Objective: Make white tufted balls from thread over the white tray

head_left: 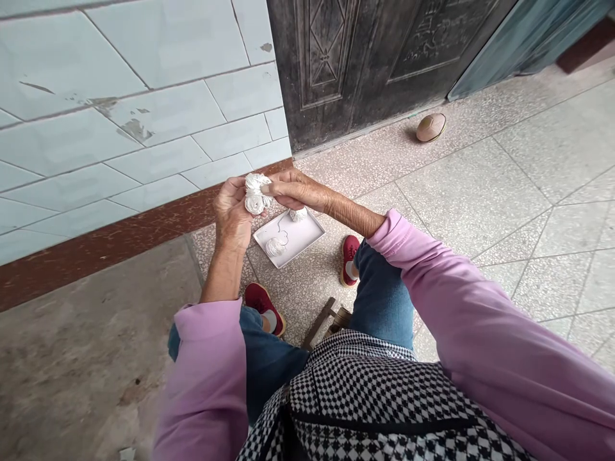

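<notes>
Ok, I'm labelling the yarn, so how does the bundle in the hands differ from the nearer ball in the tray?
The yarn bundle is held up between the left hand and right hand, while the nearer ball lies in the tray. The bundle is lobed and drawn in at its middle; the ball looks round. Both are white and look wound from strands.

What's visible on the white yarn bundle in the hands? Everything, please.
The white yarn bundle looks like many thin, soft strands wound into two rounded lobes, one above the other in the picture, pinched in between; the lower one appears coiled. It is held up off the floor between the left hand and the right hand, whose thumb lies against its right side. Its underside is hidden.
</notes>
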Demonstrator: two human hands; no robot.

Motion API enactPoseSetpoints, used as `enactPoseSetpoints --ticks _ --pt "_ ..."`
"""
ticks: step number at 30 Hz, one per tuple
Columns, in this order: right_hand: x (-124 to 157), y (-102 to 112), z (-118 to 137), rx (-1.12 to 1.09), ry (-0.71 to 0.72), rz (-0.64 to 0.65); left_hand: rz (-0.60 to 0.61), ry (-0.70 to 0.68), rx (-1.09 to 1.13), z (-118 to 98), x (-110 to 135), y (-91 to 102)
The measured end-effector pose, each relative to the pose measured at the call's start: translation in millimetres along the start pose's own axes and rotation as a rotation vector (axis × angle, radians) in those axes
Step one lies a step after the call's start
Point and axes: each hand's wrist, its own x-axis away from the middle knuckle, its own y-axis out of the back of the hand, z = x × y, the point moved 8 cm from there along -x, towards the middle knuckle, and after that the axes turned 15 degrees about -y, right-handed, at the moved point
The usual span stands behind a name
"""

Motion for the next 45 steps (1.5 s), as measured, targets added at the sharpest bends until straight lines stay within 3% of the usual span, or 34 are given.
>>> enactPoseSetpoints --ticks 4,10,14,19,23,30,32,35,39,42,45 --pt "0.1 2.0 3.4 0.006 0.038 -0.017 0.012 -0.081 -0.069 -13.8 -1.3 2.1" --pt "-3.5 10.5 7.2 0.035 0.009 -0.077 0.122 0.056 0.047 -22.2 1.4 3.3" --pt "-5.1 10.3 7.2 0.073 0.052 -0.028 0.18 0.088 0.006 -19.4 4.3 -1.2" --pt "0.6 14.0 1.9 0.156 0.074 0.089 0.101 0.085 -0.005 -22.7 1.2 -1.8" --pt "-1.5 21.5 -7.3 0.236 0.044 0.019 0.059 0.059 -0.07 -24.8 -6.6 8.5" --pt "6.5 -11.6 -0.1 0.554 0.088 0.004 0.039 -0.061 -0.351 -20.3 -18.4 33.8" --pt "7.5 -10.3 6.8 0.542 0.125 -0.032 0.077 -0.092 -0.453 -24.1 -16.1 31.2" --pt "2.4 7.3 13.2 0.478 0.197 -0.137 0.24 -0.044 -0.513 -26.5 -6.0 13.2" --pt "-10.4 28.9 8.2 0.355 0.212 -0.143 0.442 0.096 -0.329 -31.2 11.5 -15.4" --pt "-16.7 29.2 0.8 0.261 0.15 -0.07 0.362 0.165 -0.125 -35.7 12.2 -15.7" --pt "-13.5 19.2 0.4 0.268 0.156 -0.059 0.21 0.126 -0.062 -33.3 1.0 1.6"
